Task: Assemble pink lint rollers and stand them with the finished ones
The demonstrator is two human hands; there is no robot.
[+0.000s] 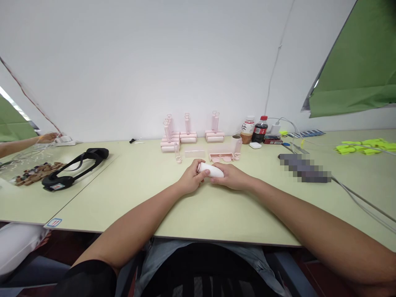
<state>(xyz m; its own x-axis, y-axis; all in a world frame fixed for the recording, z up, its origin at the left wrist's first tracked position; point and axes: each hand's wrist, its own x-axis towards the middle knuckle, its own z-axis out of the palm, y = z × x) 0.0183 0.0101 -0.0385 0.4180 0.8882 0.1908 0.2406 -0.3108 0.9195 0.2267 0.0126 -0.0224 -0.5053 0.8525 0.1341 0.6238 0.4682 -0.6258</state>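
Note:
Both hands hold a white cylinder (210, 170) with rounded edges, tilted low over the table; its exact kind cannot be made out. My left hand (193, 177) grips its left end, with the thumb along the front. My right hand (230, 175) closes round the right end. Just beyond the hands lies an open pink case (221, 156) with a pair of pink glasses at its front. A clear rectangular piece (194, 153) is left of the case. Small tubes with pink parts stand on either side, one on the left (177, 152) and one on the right (237, 149).
Pink cases with upright heart-topped pieces (188, 136) line the wall. A juice bottle (247, 131) and a cola bottle (260, 130) stand to their right. A pixelated dark object (305, 168) with cables lies right; a black headset (74, 169) lies left. Another person's hand (48, 137) is far left.

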